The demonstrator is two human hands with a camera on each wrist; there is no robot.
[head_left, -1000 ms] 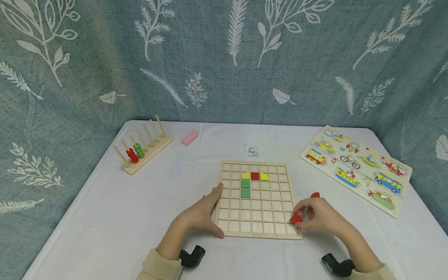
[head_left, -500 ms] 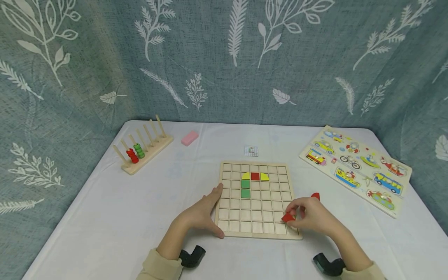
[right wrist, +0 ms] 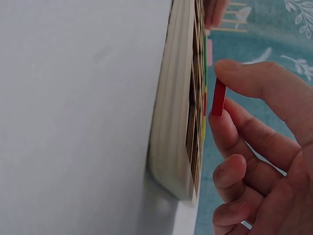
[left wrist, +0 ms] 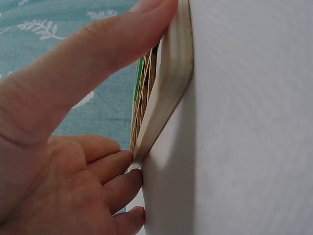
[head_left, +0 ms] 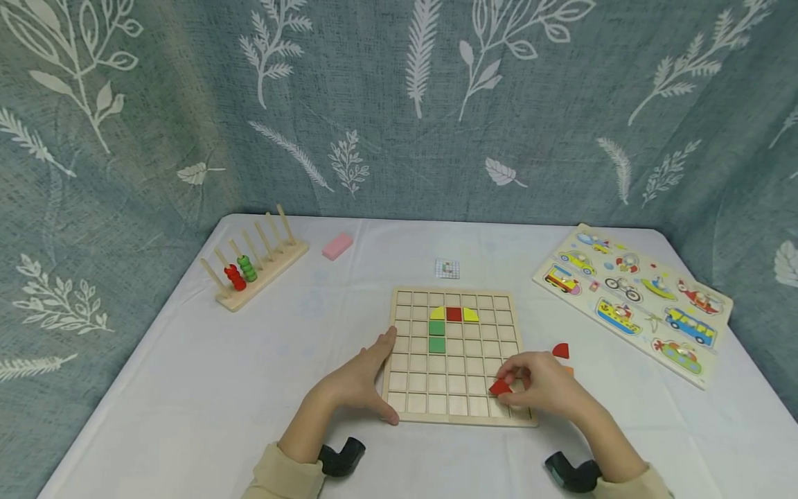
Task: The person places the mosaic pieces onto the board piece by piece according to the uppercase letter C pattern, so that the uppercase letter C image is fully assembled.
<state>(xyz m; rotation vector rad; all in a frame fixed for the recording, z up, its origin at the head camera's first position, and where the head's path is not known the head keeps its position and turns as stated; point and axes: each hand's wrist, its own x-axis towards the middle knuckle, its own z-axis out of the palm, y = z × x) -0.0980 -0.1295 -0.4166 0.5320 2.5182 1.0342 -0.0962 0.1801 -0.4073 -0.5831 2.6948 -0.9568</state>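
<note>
With the board [head_left: 436, 383] as dial and twelve pointing away, the left hand [head_left: 358, 380], thumb and fingers spread, touches its edge from eight to ten. The right hand [head_left: 541, 385], at four, pinches a red piece [head_left: 501, 387] just above the cells. An orange piece [head_left: 569, 371] peeks past that hand; another red piece [head_left: 561, 351] lies at three. In the board sit two green squares [head_left: 437, 344] toward eleven, then a red square [head_left: 454, 314] between yellow pieces [head_left: 470, 315] at twelve. Beyond: puzzle [head_left: 598, 285] at two, rack [head_left: 271, 278] at ten, card [head_left: 447, 269] at twelve, curtain [head_left: 399, 166] behind.
</note>
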